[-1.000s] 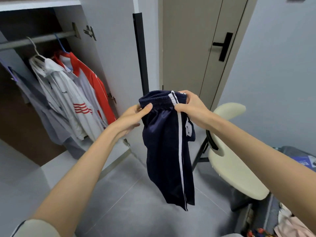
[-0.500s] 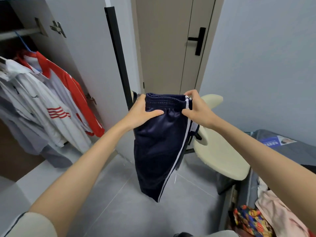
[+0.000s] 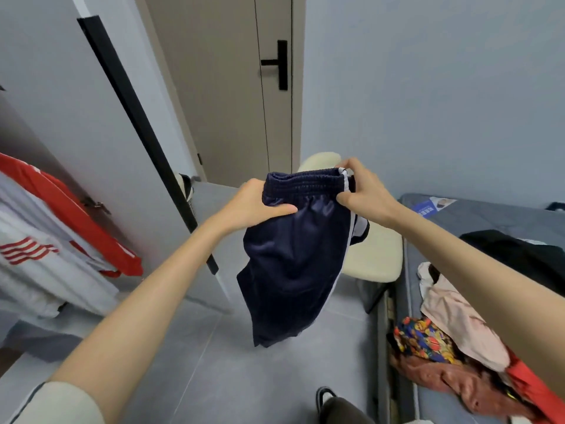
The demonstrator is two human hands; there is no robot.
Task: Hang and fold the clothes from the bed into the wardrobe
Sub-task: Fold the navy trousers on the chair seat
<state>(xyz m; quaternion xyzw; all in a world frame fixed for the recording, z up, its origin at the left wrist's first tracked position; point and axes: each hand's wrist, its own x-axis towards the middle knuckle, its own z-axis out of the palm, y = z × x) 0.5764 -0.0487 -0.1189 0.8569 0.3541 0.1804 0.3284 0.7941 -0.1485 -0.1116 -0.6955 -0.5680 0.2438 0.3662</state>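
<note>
Navy-blue shiny shorts (image 3: 293,261) with an elastic waistband and one white side stripe are held up in the air by two hands, over the grey tiled floor (image 3: 214,362), between the wardrobe and the bed. The left end of the waistband is gripped by the left hand (image 3: 260,206), with the thumb laid across the front of the fabric and the fingers curled behind it. The right end, at the white stripe, is pinched by the right hand (image 3: 365,194) between the thumb and the bent fingers. The legs of the shorts are hanging down loosely. At the left, one pale grey wardrobe door (image 3: 91,117) with a black edge strip is seen open, and beside it two hanging garments can be counted: a red and white jacket (image 3: 70,206) and a white top with red stripes (image 3: 27,249). At the right, on the grey mattress of the bed (image 3: 489,215), five pieces of clothing are lying: a black garment (image 3: 526,243), a pale pink garment (image 3: 458,316), a colourful patterned garment (image 3: 425,341), a reddish-brown garment (image 3: 443,377) and a bright red garment (image 3: 538,396). One cream padded chair (image 3: 373,255) is placed behind the shorts, and one beige room door (image 3: 220,87) with one black handle (image 3: 279,64) is seen in the background.
</note>
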